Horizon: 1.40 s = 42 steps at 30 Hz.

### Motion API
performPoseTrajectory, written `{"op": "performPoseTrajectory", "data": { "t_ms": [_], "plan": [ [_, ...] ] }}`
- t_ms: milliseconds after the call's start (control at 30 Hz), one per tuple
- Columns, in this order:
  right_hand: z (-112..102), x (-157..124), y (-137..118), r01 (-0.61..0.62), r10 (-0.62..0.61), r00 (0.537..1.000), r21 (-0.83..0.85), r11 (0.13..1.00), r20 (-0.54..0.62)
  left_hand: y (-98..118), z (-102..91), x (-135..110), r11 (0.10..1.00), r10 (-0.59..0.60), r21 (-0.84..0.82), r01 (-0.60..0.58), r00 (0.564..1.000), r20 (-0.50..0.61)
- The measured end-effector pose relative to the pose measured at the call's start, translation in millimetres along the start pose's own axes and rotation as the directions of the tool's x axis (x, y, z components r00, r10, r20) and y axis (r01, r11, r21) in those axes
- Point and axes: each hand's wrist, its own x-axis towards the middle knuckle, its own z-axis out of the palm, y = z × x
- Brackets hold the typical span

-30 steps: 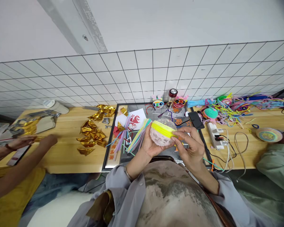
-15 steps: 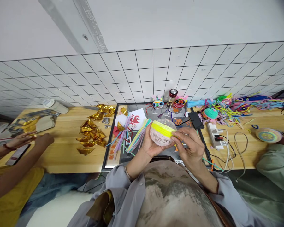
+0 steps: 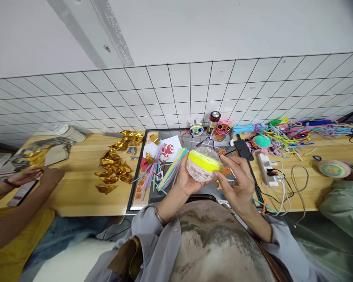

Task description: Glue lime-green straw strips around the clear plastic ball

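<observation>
My left hand (image 3: pixel 184 181) cups a clear plastic ball (image 3: pixel 202 163) from below and the left; the ball is wound with pale pink pipe cleaner low down and a band of bright yellow pipe cleaner round its middle. My right hand (image 3: pixel 237 183) is on the ball's right side, with its fingertips pressed on the yellow band. Both hands hover over a dark framed mat (image 3: pixel 137 184) on the wooden table (image 3: pixel 82 196). A sheaf of pastel pipe cleaners (image 3: pixel 166 170) lies on the mat just left of the ball.
Crumpled gold foil pieces (image 3: pixel 114 166) lie left of the mat. A person's hands (image 3: pixel 32 176) work at far left; another person's green sleeve (image 3: pixel 341 203) is at right. A phone (image 3: pixel 243 149), power strip (image 3: pixel 266 169), cables, a red-capped jar (image 3: pixel 213 121) and a heap of coloured pipe cleaners (image 3: pixel 288 131) fill the right.
My right hand's fingers have slid a little up and forward along the ball's right side. The ball and my left hand stay put. The person at left has shifted their hands slightly.
</observation>
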Motion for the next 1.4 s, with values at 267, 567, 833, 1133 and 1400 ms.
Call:
{"op": "performPoseTrajectory", "data": {
  "t_ms": [267, 567, 833, 1133, 1400],
  "plan": [
    [-1, 0, -1, 0.022, -0.021, 0.999, -0.022, 1.000, 0.042, -2, -1.5, 2, 1.000, 0.006, -0.029, -0.006, 1.000, 0.012],
    [-2, -2, 0, 0.045, -0.045, 0.999, -0.002, 0.999, 0.022, -4, -0.9, 1, 1.000, 0.019, -0.026, -0.018, 0.999, 0.027],
    [-5, -3, 1, 0.057, -0.057, 0.998, 0.006, 0.998, 0.032, -5, 1.0, 1, 1.000, 0.019, 0.002, -0.019, 0.999, 0.026],
    [-9, -5, 2, 0.055, -0.054, 0.998, -0.015, 0.998, 0.037, -6, -2.4, 2, 0.998, 0.048, 0.045, -0.049, 0.998, 0.032],
    [-12, -1, -6, 0.103, -0.100, 0.990, -0.021, 0.994, 0.102, -9, -3.4, 4, 0.984, 0.156, 0.093, -0.153, 0.987, -0.023]
  ]
}}
